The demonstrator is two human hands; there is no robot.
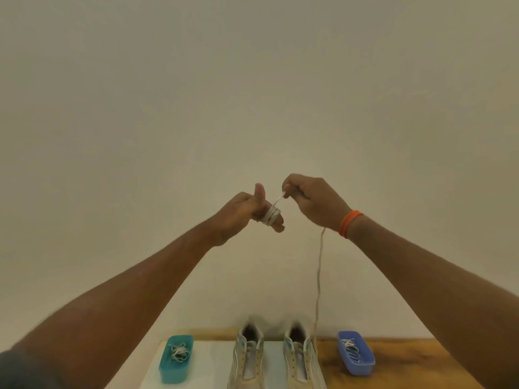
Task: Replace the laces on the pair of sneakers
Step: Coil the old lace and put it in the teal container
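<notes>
Head view: both arms are raised before a plain beige wall. The left hand (247, 210) has a white flat shoelace (271, 215) coiled round its fingers, thumb up. The right hand (311, 200), with an orange wristband (349, 223), pinches the lace, whose tail hangs toward the right pale grey sneaker (302, 357). The left pale grey sneaker (248, 357) stands beside it on the wooden worktop (407, 360), between a teal plastic tray (176, 357) and a blue plastic tray (356, 352), each holding laces.

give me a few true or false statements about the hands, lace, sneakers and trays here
1. A lace is wound round the left hand's fingers. True.
2. The right hand hangs idle. False: it pinches the lace.
3. Both trays are blue. False: the teal tray sits left of the sneakers, the blue tray right.
4. Each tray holds laces. True.
5. The lace's tail hangs down toward the right sneaker. True.
</notes>
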